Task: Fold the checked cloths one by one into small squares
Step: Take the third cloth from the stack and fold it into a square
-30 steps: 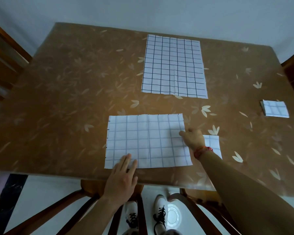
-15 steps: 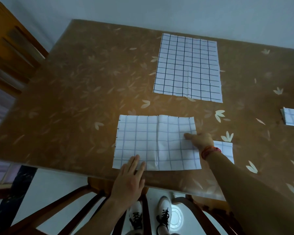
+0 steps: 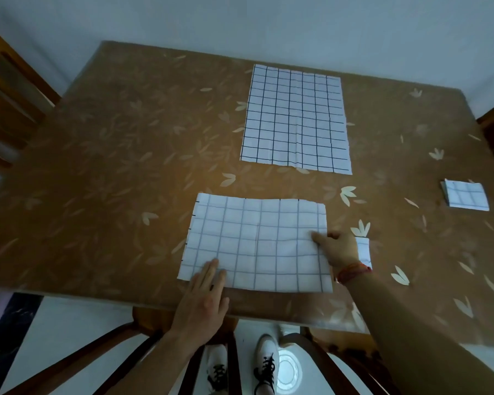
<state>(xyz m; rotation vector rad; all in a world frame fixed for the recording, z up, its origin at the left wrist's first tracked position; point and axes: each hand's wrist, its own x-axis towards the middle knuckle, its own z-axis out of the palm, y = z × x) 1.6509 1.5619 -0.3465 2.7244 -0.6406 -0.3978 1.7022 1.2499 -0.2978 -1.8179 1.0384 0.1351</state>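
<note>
Hands: left hand (image 3: 203, 292) flat, pressing folded cloth (image 3: 254, 243) near edge; right hand (image 3: 338, 248) at right edge, pinch unclear. Risk: layers shifting askew on worktop (image 3: 126, 166) if pressure eases.

The brown leaf-patterned surface (image 3: 126, 166) looks smooth and glossy; the white checked cloth (image 3: 254, 238) at its near edge is matt, faintly creased.

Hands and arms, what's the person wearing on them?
The right hand has a red-orange cord bracelet at its wrist. The left hand has nothing on its wrist. Neither hand is gloved, and no sleeve edge shows on either forearm.
</note>
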